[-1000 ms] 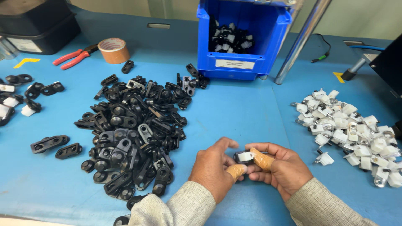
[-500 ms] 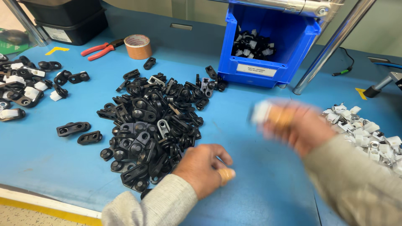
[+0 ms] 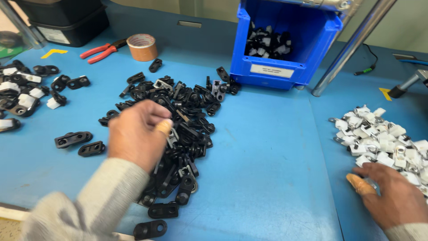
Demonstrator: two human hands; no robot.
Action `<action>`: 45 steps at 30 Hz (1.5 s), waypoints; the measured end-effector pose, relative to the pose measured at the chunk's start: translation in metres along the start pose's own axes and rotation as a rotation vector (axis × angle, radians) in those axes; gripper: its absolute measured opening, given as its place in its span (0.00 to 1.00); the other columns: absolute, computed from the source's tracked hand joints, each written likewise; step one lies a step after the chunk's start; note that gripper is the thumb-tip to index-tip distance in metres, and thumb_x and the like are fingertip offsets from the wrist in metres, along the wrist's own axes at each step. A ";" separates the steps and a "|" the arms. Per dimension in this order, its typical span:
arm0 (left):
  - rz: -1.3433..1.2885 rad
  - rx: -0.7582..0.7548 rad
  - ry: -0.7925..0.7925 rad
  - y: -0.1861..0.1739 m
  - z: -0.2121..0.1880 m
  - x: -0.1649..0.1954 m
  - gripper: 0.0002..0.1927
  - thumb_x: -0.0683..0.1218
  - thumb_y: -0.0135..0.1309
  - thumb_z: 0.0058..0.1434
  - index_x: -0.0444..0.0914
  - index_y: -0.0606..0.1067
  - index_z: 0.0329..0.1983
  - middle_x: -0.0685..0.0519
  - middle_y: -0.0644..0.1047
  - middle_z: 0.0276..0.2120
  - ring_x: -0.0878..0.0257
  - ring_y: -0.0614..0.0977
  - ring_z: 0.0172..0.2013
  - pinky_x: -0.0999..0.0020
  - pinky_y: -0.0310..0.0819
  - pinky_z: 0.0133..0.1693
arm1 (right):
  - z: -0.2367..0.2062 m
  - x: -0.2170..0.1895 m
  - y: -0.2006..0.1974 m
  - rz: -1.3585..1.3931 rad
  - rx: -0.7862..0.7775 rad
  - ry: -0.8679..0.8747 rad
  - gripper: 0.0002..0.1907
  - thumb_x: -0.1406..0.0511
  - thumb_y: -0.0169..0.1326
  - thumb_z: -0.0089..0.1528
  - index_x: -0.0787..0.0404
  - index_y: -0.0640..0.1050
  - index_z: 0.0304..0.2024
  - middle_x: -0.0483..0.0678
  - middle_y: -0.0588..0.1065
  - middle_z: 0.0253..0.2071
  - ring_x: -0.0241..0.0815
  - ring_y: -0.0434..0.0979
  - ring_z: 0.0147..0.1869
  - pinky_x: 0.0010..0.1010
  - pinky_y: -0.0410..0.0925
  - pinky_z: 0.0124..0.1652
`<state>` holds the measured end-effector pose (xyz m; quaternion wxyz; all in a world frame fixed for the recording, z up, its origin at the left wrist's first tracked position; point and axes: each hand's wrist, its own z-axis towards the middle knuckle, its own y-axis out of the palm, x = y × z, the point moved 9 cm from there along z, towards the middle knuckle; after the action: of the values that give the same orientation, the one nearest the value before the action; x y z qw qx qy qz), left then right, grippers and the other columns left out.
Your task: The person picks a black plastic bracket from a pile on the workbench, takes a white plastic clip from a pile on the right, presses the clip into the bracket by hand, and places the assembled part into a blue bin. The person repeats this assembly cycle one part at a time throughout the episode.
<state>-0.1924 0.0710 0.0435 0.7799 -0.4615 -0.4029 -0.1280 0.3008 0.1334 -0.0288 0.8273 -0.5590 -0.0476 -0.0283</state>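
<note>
My left hand (image 3: 136,134) hovers over a heap of black plastic clips (image 3: 178,120) in the middle of the blue table, fingers curled down among the clips; whether it grips one is hidden by motion blur. My right hand (image 3: 394,196) rests palm down at the near edge of a pile of white clips (image 3: 383,136) on the right, fingers spread, a tan finger cot on the thumb. Nothing shows inside that hand.
A blue bin (image 3: 285,40) with mixed black and white parts stands at the back. Red pliers (image 3: 100,50) and a tape roll (image 3: 141,47) lie back left, beside a black box (image 3: 67,20). More clips (image 3: 26,89) sit far left. A metal pole (image 3: 352,47) slants behind.
My hands have parted: the left moved up onto the black heap, the right swung from the bin side down to the white pile. The small white part it held is no longer seen.
</note>
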 end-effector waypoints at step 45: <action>-0.883 -0.757 -0.619 0.156 -0.037 0.042 0.16 0.41 0.58 0.63 0.32 0.77 0.53 0.46 0.80 0.37 0.63 0.83 0.33 0.71 0.84 0.38 | -0.009 0.002 0.021 0.245 -0.490 0.166 0.21 0.57 0.60 0.62 0.40 0.79 0.59 0.35 0.82 0.51 0.36 0.80 0.50 0.31 0.78 0.48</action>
<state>-0.0573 0.1319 -0.0302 0.2862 -0.5108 -0.6871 -0.4302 0.3057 0.1333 -0.0511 0.6659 -0.7396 0.0963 0.0155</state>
